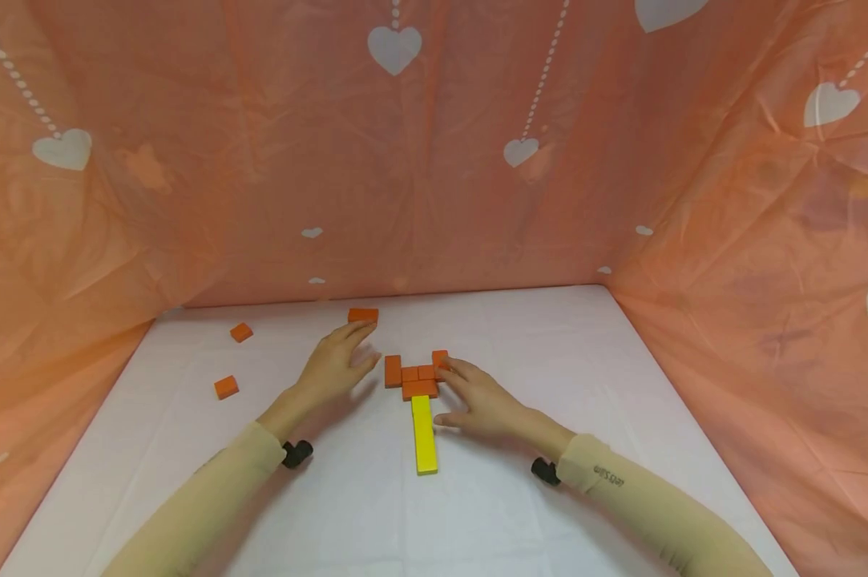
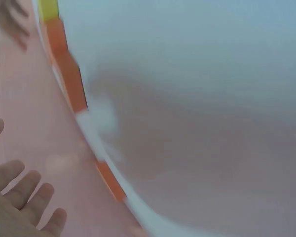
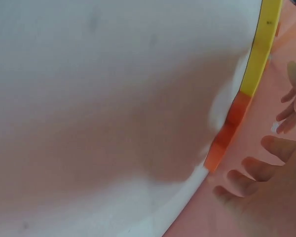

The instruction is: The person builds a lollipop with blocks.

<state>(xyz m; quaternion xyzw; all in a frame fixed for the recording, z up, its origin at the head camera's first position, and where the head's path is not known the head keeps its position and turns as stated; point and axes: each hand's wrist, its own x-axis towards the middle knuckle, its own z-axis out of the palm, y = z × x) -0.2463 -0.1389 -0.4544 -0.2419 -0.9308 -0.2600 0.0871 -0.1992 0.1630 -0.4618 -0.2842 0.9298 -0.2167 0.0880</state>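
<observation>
Holds left hand (image 1: 331, 367) spread by a far orange block (image 1: 363, 314); holds right hand (image 1: 490, 405) spread at an orange cluster (image 1: 419, 390); shows adjoining yellow block (image 1: 424, 437) whole in head view, partly in left wrist view.

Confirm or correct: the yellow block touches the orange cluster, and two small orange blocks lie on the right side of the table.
Wrong side: the head view shows the two small orange blocks on the left side of the table. The yellow block touches the orange cluster.
</observation>
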